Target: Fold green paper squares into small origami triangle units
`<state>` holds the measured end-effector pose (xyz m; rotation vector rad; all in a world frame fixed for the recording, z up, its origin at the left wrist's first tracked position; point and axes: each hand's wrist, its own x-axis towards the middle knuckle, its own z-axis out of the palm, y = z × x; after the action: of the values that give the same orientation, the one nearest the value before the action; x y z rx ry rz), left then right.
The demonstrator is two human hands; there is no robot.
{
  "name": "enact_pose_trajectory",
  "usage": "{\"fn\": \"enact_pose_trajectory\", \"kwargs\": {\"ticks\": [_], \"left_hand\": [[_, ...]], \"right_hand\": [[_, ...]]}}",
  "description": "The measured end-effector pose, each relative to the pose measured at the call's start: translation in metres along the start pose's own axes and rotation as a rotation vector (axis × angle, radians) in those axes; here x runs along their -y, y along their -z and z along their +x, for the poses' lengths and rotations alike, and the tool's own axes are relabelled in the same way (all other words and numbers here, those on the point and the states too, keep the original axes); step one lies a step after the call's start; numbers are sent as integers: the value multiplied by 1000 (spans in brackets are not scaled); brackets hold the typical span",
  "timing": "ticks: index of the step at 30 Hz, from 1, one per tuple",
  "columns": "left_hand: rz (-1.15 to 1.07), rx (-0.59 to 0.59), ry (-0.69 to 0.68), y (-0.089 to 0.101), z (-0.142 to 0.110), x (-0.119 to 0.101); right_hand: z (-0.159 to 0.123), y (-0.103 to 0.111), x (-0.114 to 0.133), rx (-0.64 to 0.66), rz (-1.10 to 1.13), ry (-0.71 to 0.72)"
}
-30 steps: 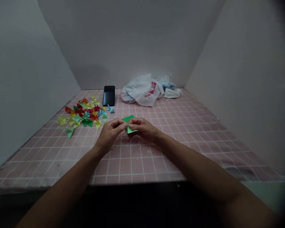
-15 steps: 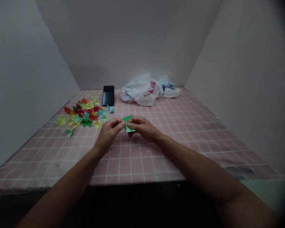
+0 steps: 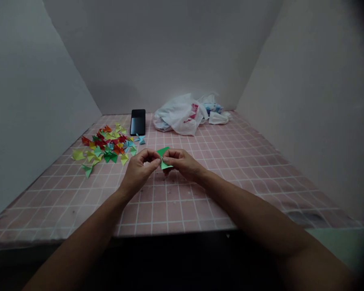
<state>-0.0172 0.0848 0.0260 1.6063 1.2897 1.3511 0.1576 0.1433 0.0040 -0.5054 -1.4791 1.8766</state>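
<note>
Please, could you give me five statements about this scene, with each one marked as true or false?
1. The left hand and the right hand are both holding the green paper. True.
2. The colourful folded papers are to the right of both hands. False: they are to the left.
3. The plastic bag has a reddish marking on it. True.
4. The phone is to the right of the plastic bag. False: it is to the left of it.
5. The tablecloth is plain blue. False: it is pink with white lines.
</note>
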Motion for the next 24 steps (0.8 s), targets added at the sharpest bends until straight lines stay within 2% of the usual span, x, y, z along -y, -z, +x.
{"fn": "enact_pose_trajectory", "kwargs": {"ticks": [11, 14, 18, 21, 24], "left_hand": [[265, -62, -241, -2, -1, -3], [270, -91, -253, -3, -2, -3], [233, -103, -197, -3, -3, -5], [206, -115, -153, -4, -4, -6], [158, -129, -116, -4, -4, -6]], "right_hand": [[0, 1, 0, -13, 2, 6], [0, 0, 0, -16, 0, 10], [-1, -1, 0, -42, -51, 56], [-1, -2, -1, -78, -207, 145], [-1, -4, 0, -169, -550, 315]]}}
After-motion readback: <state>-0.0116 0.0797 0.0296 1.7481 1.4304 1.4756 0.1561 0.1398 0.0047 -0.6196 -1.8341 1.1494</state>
